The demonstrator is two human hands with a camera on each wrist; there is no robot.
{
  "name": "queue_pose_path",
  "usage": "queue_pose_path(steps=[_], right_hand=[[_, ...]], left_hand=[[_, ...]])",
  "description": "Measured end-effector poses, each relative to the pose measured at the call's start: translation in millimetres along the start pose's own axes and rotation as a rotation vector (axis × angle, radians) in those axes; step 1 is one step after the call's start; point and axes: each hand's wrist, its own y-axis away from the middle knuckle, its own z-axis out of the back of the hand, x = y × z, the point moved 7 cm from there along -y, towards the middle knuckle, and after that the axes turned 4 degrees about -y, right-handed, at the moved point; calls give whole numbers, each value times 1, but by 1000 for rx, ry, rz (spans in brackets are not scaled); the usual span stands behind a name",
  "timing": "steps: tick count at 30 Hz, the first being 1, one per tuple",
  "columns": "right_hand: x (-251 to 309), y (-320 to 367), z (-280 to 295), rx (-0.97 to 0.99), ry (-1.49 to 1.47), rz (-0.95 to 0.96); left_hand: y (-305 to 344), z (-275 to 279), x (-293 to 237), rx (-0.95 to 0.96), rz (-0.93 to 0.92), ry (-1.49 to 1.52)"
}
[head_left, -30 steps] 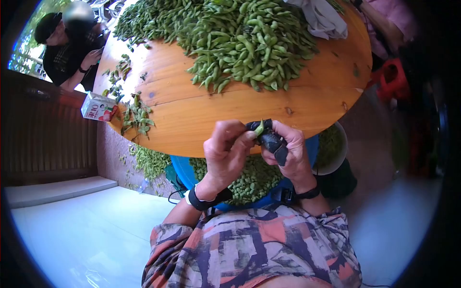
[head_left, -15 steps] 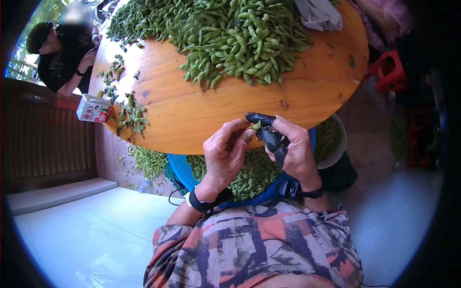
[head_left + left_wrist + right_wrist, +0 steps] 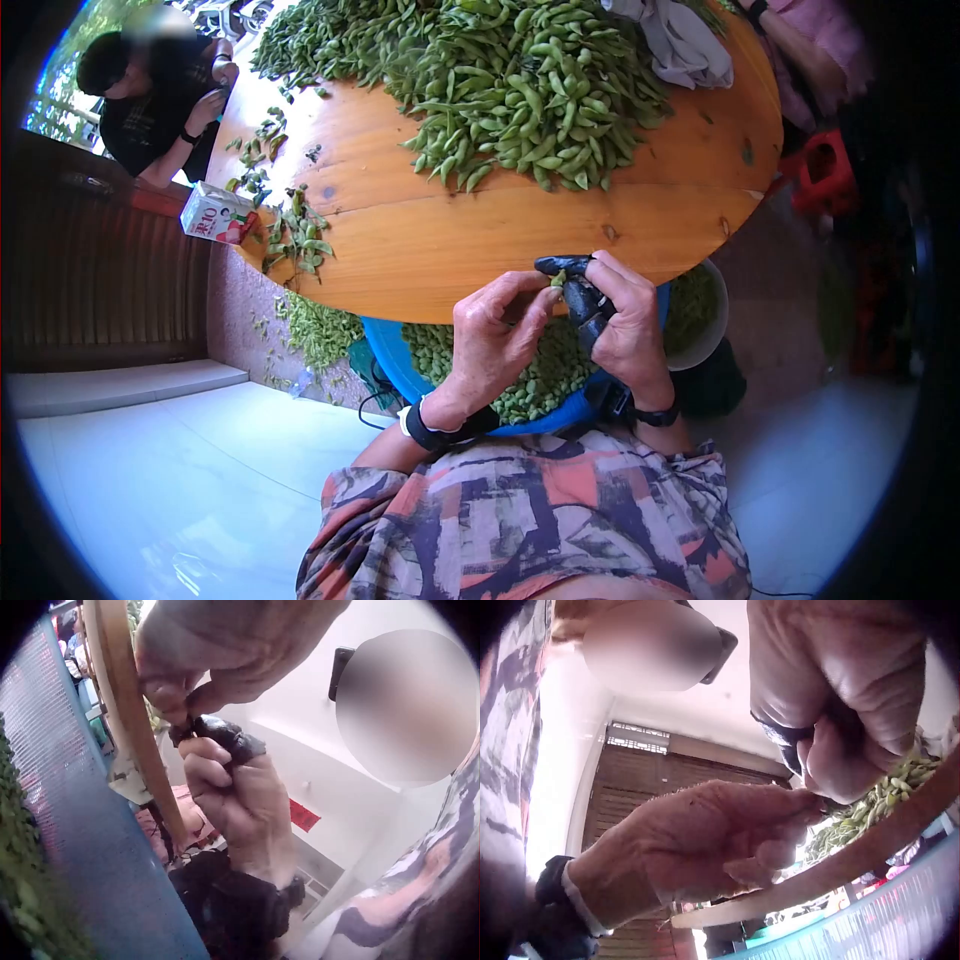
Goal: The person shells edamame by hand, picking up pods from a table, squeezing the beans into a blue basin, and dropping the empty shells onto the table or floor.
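In the head view a small green pod (image 3: 558,280) is between the two hands, above the blue tub (image 3: 395,350) of shelled green beans. The left hand (image 3: 498,335) pinches it between thumb and index finger. Black coverings wrap the thumb and index finger of the right hand (image 3: 628,325), whose tips close on the pod's other side. Both wrist views show the fingertips of the left hand (image 3: 705,840) and right hand (image 3: 244,787) meeting; the pod is mostly hidden there. A big heap of green pods (image 3: 530,100) lies on the round wooden table (image 3: 450,240).
A drink carton (image 3: 215,213) and loose sprigs (image 3: 300,238) lie at the table's left edge, a grey cloth (image 3: 683,45) at the back right. A white bucket (image 3: 715,320) stands right of the tub. Two other people sit around the table, near a red stool (image 3: 825,172).
The right index finger straightened away from the pod, then came back closer to it. Less of the pod shows between the fingers. The head view has shifted slightly.
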Motion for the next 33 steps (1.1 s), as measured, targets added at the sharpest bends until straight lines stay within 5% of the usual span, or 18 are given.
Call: queue_pose_path(steps=[3, 7, 13, 15, 16, 17, 18, 22, 31, 33], right_hand=[[2, 1, 0, 2, -1, 33], [4, 3, 1, 101, 24, -15], [10, 0, 1, 42, 21, 9], [7, 3, 2, 12, 32, 60], [-10, 6, 1, 46, -299, -149], [-26, 12, -6, 77, -630, -360], [-28, 11, -10, 94, -802, -320], [-32, 12, -12, 153, -1055, -390], [-19, 17, 8, -3, -420, -384], [-10, 15, 10, 6, -175, -168]], left_hand=[[3, -2, 8, 19, 106, 145], [0, 6, -15, -101, -134, -129], [4, 3, -17, -73, -225, -142], [7, -5, 7, 14, 124, 310], [5, -3, 6, 15, 125, 310], [5, -8, 12, 101, 279, 616], [6, -16, 15, 191, 435, 923], [3, -23, 13, 367, 426, 1201], [1, -14, 2, 255, 338, 534], [1, -14, 6, 266, 347, 453]])
